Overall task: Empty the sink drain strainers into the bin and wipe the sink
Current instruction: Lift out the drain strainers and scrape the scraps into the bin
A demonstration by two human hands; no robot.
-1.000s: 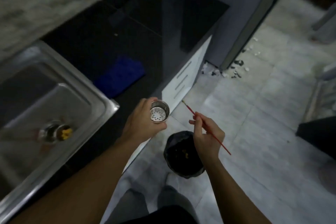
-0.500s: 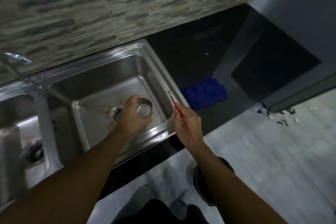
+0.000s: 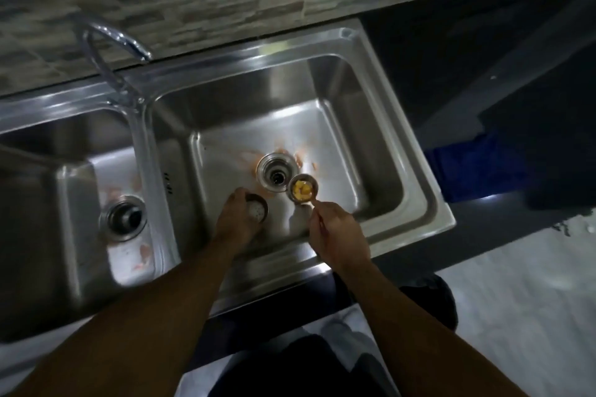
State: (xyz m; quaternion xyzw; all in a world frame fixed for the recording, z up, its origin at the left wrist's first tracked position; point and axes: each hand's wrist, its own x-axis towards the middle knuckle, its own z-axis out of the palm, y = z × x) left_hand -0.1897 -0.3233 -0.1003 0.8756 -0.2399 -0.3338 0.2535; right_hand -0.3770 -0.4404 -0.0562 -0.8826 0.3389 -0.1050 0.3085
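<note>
The empty strainer is sitting in the left hand, whose fingers are curling round its wall over the floor of the sink's right basin. A second strainer, holding yellow scraps, is lying just beside the open drain. The right hand is pinching a thin stick that is reaching to that strainer's rim, and a blue cloth is lying on the dark counter beside the sink.
</note>
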